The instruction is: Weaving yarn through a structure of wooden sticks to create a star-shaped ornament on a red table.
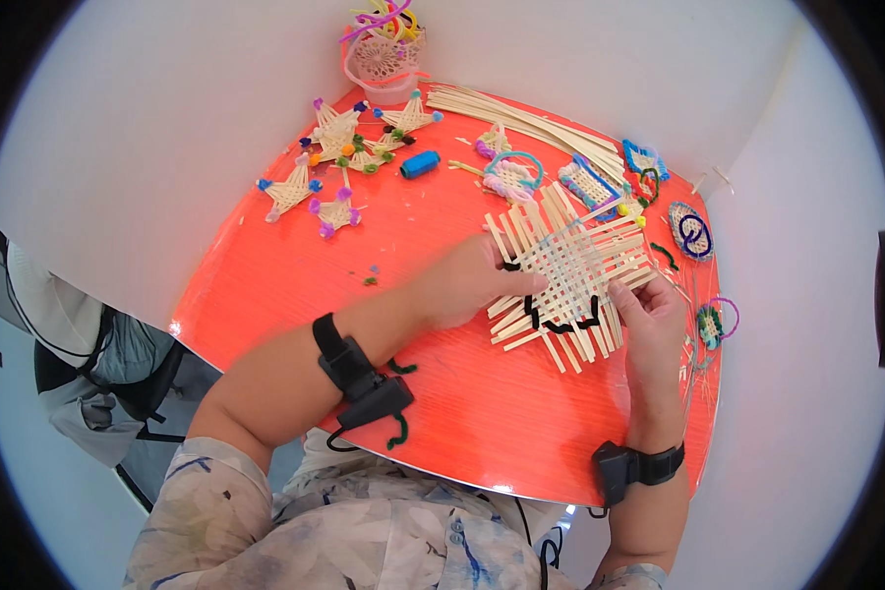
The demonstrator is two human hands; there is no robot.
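A woven mat of pale bamboo strips (568,264) is held up over the red table between my two hands, its loose strip ends sticking out on all sides. My left hand (467,283) grips its left side, with the thumb lying across the weave and the other fingers mostly hidden behind. On the right edge, my right hand (652,317) pinches the strip ends between thumb and fingers. A black pipe cleaner (559,326) winds through the strips along the near and left edges. A thin pale bluish line runs across the weave.
Star-shaped woven pieces (336,131) lie at the far left, by a blue thread spool (420,164) and a pink basket of pipe cleaners (387,67). Loose bamboo strips (521,120) stretch along the back. Small woven pieces (588,187) line the right. White walls border the red table (295,265).
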